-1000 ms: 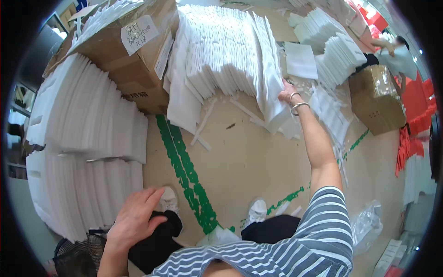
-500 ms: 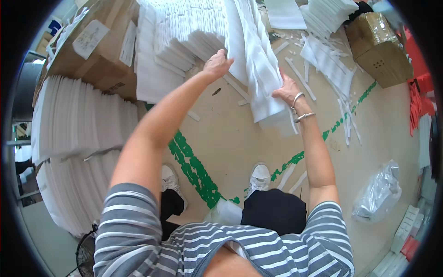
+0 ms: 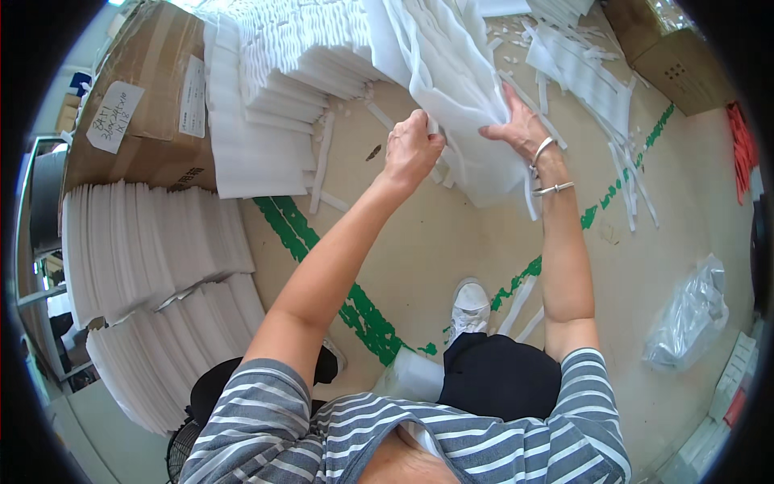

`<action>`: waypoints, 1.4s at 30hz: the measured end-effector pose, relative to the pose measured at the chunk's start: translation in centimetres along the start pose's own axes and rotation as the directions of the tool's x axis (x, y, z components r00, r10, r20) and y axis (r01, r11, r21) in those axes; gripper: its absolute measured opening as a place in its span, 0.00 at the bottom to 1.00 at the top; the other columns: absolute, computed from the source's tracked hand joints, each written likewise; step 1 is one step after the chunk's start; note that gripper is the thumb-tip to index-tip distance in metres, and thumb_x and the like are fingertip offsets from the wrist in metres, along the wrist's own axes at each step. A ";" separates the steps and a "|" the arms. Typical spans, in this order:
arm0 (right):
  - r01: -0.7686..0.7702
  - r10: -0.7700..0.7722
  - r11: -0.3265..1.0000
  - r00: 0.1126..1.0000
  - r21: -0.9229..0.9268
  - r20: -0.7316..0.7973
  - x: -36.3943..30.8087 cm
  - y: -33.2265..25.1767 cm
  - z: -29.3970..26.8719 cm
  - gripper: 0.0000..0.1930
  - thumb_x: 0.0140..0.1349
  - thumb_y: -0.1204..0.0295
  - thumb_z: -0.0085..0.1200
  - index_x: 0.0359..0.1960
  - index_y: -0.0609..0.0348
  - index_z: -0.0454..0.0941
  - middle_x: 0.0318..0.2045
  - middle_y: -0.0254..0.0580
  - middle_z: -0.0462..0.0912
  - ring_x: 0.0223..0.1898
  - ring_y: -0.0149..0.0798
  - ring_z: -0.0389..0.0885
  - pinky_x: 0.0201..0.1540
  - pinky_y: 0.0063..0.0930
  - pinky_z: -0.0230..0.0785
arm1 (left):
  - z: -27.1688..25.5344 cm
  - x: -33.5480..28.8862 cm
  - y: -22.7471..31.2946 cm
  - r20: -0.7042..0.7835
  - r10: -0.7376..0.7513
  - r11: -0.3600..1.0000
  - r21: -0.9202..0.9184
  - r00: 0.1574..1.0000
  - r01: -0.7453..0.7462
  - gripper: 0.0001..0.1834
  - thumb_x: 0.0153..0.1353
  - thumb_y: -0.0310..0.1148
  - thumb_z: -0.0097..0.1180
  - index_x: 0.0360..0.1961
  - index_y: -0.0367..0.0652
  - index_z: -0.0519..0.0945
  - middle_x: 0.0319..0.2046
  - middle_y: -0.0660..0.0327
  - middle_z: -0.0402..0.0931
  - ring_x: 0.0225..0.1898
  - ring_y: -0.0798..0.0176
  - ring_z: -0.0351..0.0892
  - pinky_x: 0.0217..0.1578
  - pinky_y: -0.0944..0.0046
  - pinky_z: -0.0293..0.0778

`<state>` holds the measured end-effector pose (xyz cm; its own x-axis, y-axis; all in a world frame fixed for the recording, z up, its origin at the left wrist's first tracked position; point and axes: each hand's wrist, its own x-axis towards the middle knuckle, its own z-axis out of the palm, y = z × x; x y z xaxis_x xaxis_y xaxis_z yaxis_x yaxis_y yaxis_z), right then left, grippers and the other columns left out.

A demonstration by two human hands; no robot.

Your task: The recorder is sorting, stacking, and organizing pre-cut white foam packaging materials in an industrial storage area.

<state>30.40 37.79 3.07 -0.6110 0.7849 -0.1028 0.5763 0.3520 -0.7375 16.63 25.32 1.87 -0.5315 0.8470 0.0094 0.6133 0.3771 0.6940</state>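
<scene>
A bundle of white foam sheets (image 3: pixel 463 113) hangs upright in front of me, its upper end running out of the top of the view. At its left edge my left hand (image 3: pixel 413 152) is closed in a pinch, with a bit of white foam showing at the fingertips. My right hand (image 3: pixel 520 133), with two bangles at the wrist, grips the bundle's right side, thumb in front and fingers partly hidden behind. The sheets are bunched and wavy between the hands. Just beyond my left hand is a large stack of layered white foam (image 3: pixel 298 73).
Left stand a cardboard box (image 3: pixel 161 105) and piled foam sheets (image 3: pixel 153 250). Foam strips (image 3: pixel 324 161) and scraps litter the floor, which bears green tape lines (image 3: pixel 367 323). At right are another carton (image 3: pixel 685 68), a clear plastic bag (image 3: pixel 685 319) and red material (image 3: pixel 742 149).
My left hand has moved right and nearer, closing at the bundle's left edge. The foam bundle and my right hand have shifted slightly right and away. The whole view has shifted a little.
</scene>
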 end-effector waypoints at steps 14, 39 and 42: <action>0.085 -0.085 0.996 0.993 -0.005 -0.078 0.4 3.8 0.3 0.44 0.34 0.58 0.55 0.55 0.65 0.53 0.49 0.51 0.65 0.50 0.41 0.64 0.51 0.27 0.55 | 2.7 -2.0 -0.7 -0.081 -0.119 0.929 -0.360 0.990 0.083 0.07 0.38 0.27 0.46 0.21 0.34 0.69 0.32 0.47 0.71 0.31 0.48 0.71 0.34 0.58 0.66; -0.171 0.170 0.926 0.985 -0.338 -0.034 2.0 0.5 -0.2 0.40 0.27 0.64 0.63 0.46 0.67 0.59 0.36 0.57 0.73 0.41 0.49 0.72 0.45 0.34 0.65 | 2.5 -5.6 1.0 0.168 0.430 0.853 -0.398 0.887 -0.338 0.26 0.38 0.30 0.61 0.41 0.40 0.66 0.52 0.50 0.58 0.54 0.55 0.57 0.49 0.60 0.60; -0.214 0.210 0.891 0.976 -0.401 -0.056 -1.5 -0.6 -1.6 0.31 0.32 0.70 0.55 0.45 0.59 0.62 0.33 0.52 0.75 0.38 0.49 0.73 0.40 0.36 0.67 | 0.1 -2.6 -1.3 -0.056 0.449 0.873 -0.186 0.892 -0.451 0.38 0.32 0.27 0.63 0.49 0.40 0.61 0.50 0.49 0.58 0.53 0.51 0.58 0.50 0.60 0.59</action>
<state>31.85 37.21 4.79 -0.4452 0.8686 -0.2175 0.8618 0.3497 -0.3675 17.31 22.65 0.90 -0.2314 0.9037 0.3603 0.6661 -0.1227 0.7357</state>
